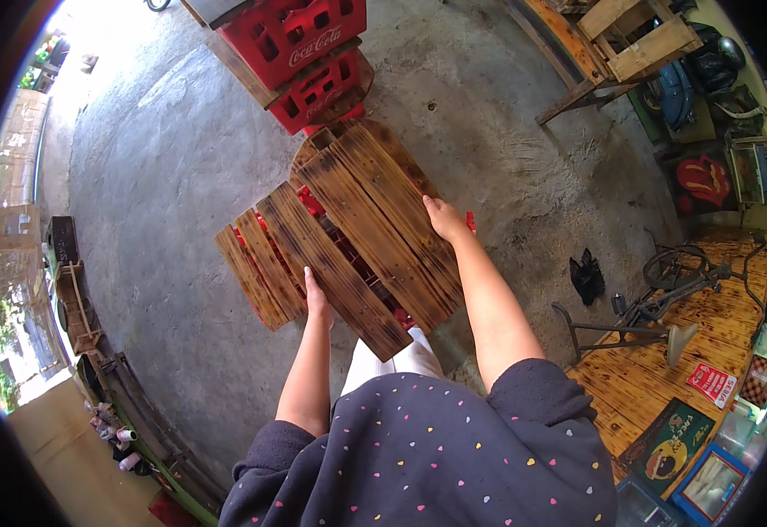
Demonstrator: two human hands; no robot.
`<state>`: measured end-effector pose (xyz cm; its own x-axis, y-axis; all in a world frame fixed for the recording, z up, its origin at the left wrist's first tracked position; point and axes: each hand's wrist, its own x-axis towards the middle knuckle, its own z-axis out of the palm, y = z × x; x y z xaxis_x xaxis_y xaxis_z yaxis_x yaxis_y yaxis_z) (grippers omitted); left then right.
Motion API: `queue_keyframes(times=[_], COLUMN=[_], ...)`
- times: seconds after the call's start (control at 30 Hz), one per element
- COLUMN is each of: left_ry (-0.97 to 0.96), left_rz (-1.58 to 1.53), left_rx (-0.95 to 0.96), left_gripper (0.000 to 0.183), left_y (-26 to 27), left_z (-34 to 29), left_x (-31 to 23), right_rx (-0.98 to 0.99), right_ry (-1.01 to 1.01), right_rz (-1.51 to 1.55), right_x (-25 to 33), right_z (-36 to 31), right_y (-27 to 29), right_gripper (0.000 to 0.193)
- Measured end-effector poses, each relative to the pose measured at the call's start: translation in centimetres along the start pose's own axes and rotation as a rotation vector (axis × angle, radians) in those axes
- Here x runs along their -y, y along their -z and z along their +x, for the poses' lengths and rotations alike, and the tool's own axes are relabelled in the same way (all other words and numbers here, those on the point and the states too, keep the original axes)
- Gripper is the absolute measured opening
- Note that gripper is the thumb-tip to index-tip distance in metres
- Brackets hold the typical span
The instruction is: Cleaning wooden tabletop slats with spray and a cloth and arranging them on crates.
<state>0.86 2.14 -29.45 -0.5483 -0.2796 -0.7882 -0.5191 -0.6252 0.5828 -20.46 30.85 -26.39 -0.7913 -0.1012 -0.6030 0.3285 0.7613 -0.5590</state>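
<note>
A slatted wooden top (379, 224) of scorched brown planks lies in front of me, tilted across the view. My left hand (316, 297) holds the left edge of one plank, its thumb on top and the other fingers mostly hidden. On the far right edge, my right hand (445, 220) grips the wood with its fingertips over the border. Through the gaps between planks, red plastic (311, 200) shows underneath. Shorter slats (256, 268) of the same wood lie just left of my left hand; whether they join the top, I cannot tell.
Beyond the top stand red crates (300, 44) with wooden boards. A wooden bench (577, 53) is at the far right. Nearer on the right are a black cat (586, 278), a small bicycle frame (638, 321) and a wooden table (612, 386). Concrete floor (164, 193) lies around.
</note>
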Motion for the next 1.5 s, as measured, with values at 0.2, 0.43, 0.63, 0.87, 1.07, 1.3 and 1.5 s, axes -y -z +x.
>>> queue_keyframes(times=[0.2,0.43,0.63,0.87,1.07,1.3,1.5], left_ry=[-0.058,-0.232,-0.295,-0.451,-0.507,-0.605,-0.723], left_rz=[-0.021,-0.040,-0.014,-0.081,-0.096,-0.085,0.134], left_rx=[-0.108,-0.133,-0.165,-0.031,-0.084,0.052,-0.001], left_gripper=[0.085,0.095,0.080,0.077,0.079,0.073,0.070], left_y=[-0.3,1.5,6.7,9.0,1.4,-18.5,-38.3], left_z=[1.1,0.3,-3.7,-13.8,-20.2,-23.0,-21.2], left_x=[1.0,-1.8,-6.8,-14.1,-20.3,-21.3,-14.4], right_rx=[-0.011,-0.034,-0.041,0.028,-0.014,-0.376,-0.461], right_ry=[-0.003,0.043,0.112,0.364,0.408,0.494,0.239], right_rz=[0.123,0.194,0.243,0.522,0.543,0.706,1.048], right_x=[1.3,3.5,7.7,13.4,16.6,10.9,-1.0], right_z=[-1.5,-2.9,-6.5,-12.0,-15.5,-17.5,-16.1], right_y=[-0.7,-2.1,-6.9,-5.5,3.8,22.0,40.0], right_gripper=[0.079,0.085,0.086,0.069,0.063,0.053,0.069])
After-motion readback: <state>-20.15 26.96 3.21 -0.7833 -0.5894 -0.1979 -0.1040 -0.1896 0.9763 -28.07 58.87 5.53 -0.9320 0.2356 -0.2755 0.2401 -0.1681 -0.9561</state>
